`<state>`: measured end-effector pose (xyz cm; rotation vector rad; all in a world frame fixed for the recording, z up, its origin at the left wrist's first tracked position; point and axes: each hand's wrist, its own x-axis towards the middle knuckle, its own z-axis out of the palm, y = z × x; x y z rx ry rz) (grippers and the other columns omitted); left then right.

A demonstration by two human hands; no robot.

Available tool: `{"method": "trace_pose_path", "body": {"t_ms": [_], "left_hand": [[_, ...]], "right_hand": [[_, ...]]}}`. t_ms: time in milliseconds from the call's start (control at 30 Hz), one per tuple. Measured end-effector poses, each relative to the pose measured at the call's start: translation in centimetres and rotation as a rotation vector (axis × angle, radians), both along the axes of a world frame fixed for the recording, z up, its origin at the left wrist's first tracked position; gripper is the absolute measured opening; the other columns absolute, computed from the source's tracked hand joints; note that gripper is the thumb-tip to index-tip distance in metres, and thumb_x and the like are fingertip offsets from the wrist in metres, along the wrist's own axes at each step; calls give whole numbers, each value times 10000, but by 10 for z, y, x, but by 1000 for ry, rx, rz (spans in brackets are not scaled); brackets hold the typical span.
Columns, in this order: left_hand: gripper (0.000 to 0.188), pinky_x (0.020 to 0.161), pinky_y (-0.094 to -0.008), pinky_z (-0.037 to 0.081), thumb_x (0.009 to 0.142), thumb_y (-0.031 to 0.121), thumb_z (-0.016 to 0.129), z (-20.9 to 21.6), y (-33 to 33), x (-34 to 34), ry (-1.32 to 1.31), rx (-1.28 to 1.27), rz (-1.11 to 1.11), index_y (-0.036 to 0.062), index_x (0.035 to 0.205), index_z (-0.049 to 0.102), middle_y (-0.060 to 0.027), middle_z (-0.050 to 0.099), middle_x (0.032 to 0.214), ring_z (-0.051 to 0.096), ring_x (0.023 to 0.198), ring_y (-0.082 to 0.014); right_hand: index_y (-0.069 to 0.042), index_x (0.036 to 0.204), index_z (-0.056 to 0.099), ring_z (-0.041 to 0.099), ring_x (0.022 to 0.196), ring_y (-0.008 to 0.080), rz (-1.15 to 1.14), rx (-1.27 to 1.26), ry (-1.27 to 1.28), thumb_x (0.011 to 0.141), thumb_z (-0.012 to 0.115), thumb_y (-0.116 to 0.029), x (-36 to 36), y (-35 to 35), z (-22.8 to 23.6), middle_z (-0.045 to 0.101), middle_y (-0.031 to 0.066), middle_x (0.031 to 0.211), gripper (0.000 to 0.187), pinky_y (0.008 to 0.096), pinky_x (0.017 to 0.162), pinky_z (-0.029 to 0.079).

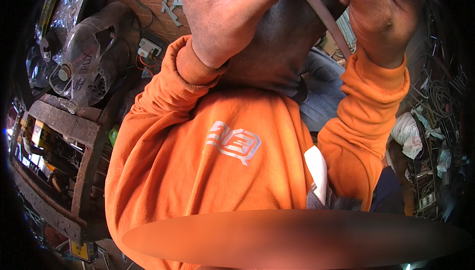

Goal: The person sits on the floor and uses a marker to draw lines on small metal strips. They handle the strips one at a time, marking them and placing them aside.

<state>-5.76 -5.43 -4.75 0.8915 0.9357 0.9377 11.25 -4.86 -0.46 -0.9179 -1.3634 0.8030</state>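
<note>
My left hand (222, 18) is raised at the top of the view, its thumb pressed against the upper end of a flat grey strip (321, 10). Its other fingertips are out of sight. From that thumb the strip slants down to my right wrist. My right hand (381, 20) is raised too, with its fingers curled inward and partly cut off by the upper edge. What those fingers grip is hidden. Behind the strip lies dark grey cloth (269, 42) over my lap.
On the left, a cut-open clear plastic jug (89, 57) holding small tubes stands by a rusty metal frame (64, 121). A small white-and-grey electrical box (149, 47) with wires is nearby. Grey offcuts (170, 3) lie on the wooden surface. White plastic bags (408, 134) and scrap are at right.
</note>
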Motion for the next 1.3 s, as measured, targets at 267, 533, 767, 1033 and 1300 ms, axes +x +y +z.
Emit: {"method": "trace_pose_path", "body": {"t_ms": [267,533,767,1033,1300], "left_hand": [[110,588,-200,420,905,43,771,-2,0,0,-12,34,0,-9,896,675,-18,672,750,553,631,-55],[110,585,-199,415,907,39,767,-1,0,0,15,27,-3,-9,899,668,-20,670,748,547,627,-55],[111,581,-196,411,904,32,770,-1,0,0,29,10,-2,-12,904,669,-19,671,750,543,623,-51],[109,582,-197,413,907,34,766,0,0,0,21,15,-2,-13,904,667,-17,670,748,545,624,-51],[101,595,-199,410,917,44,751,2,1,0,20,30,-12,-5,887,668,-11,663,743,540,631,-54]], "right_hand": [[64,938,638,587,610,71,92,37,81,965,717,-179,6,2,-15,675,73,742,258,214,523,444],[47,911,602,571,598,66,88,37,55,945,679,-75,12,-2,-10,658,65,727,148,216,512,425],[38,875,593,556,568,64,30,23,43,906,670,-56,7,-6,3,649,64,709,125,213,485,401],[37,886,578,528,540,51,81,62,20,910,636,-5,8,-1,-1,625,53,684,75,210,453,371],[27,834,554,487,520,42,39,-49,177,872,615,62,1,-14,-2,588,42,646,81,222,438,359]]}}
